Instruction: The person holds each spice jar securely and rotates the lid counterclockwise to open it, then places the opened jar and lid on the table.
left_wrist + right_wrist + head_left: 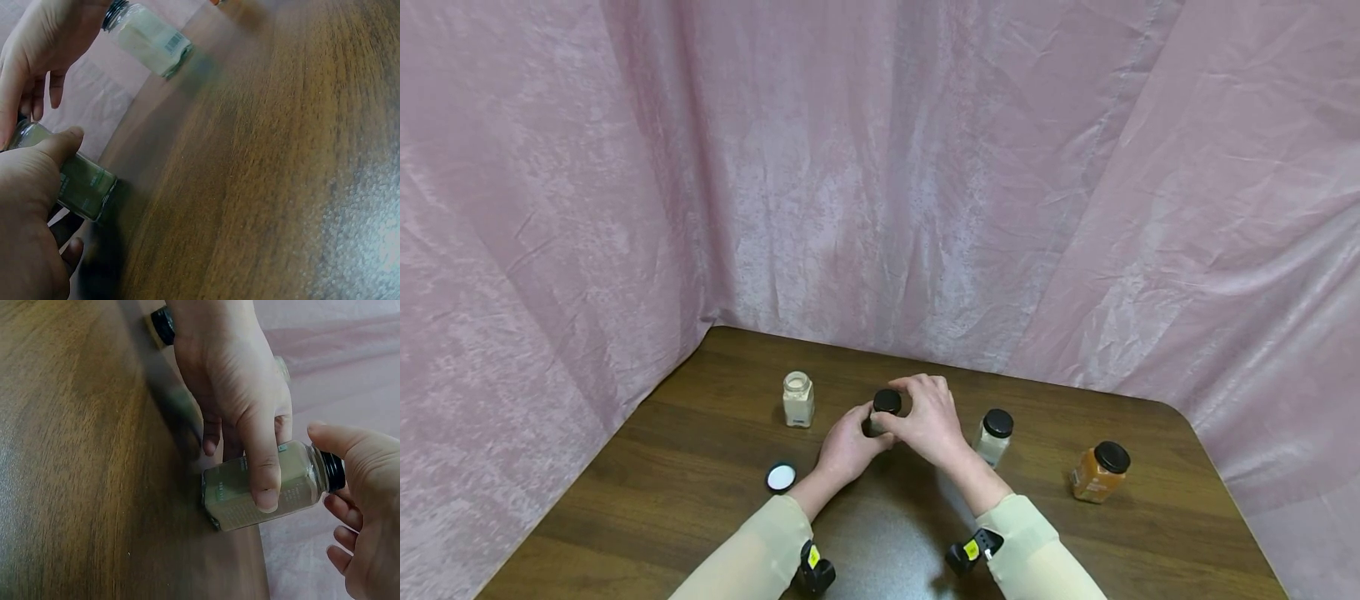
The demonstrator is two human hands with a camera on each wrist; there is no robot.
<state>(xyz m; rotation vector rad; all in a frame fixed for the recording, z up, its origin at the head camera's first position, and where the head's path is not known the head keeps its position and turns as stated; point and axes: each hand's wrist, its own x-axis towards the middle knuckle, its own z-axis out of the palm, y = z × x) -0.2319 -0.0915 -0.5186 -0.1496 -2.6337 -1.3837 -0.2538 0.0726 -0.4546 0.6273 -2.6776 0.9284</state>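
Observation:
A square glass jar (294, 487) with pale contents and a black lid (887, 402) stands between both hands. My left hand (848, 446) grips its body, the thumb lying along one side in the right wrist view. At the lid, my right hand (928, 421) has thumb and fingertips on opposite sides, pinching it. In the left wrist view the lid is mostly hidden behind the right hand (50, 50), while the left hand (31, 206) wraps the greenish-looking jar (87, 187).
An uncapped pale jar (798, 402) stands at the left, with a loose lid (781, 477) lying white side up nearer me. Right of my hands are a black-lidded pale jar (994, 437) and an orange jar (1097, 475). A pink curtain (880, 183) hangs behind the wooden table (647, 492).

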